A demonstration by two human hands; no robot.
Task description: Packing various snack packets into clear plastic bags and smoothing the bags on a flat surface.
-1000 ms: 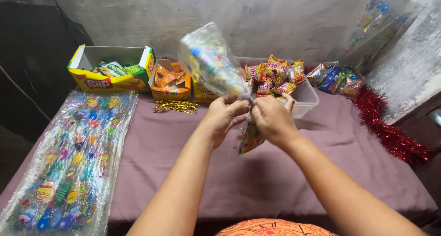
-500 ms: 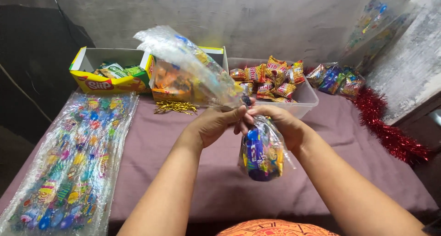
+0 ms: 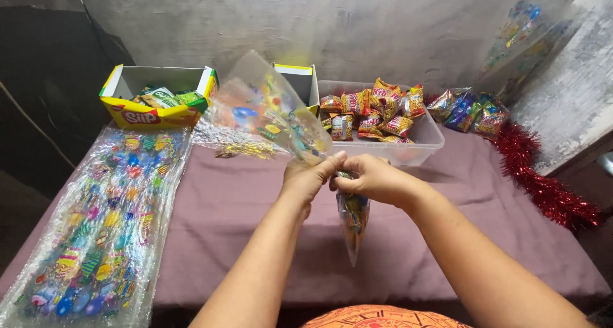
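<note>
Both hands meet above the middle of a table covered in mauve cloth (image 3: 223, 207), gripping one clear printed cellophane bag (image 3: 353, 216) at its gathered neck. The left hand (image 3: 306, 180) pinches the neck from the left with thumb and fingers pressed together; the right hand (image 3: 373, 178) pinches it from the right, fingertips touching the left's. The bag's long axis runs upright — its filled, pointed end hangs straight below the hands, while the loose open top (image 3: 268, 114) fans up and to the left, toward a yellow box (image 3: 156, 114).
</note>
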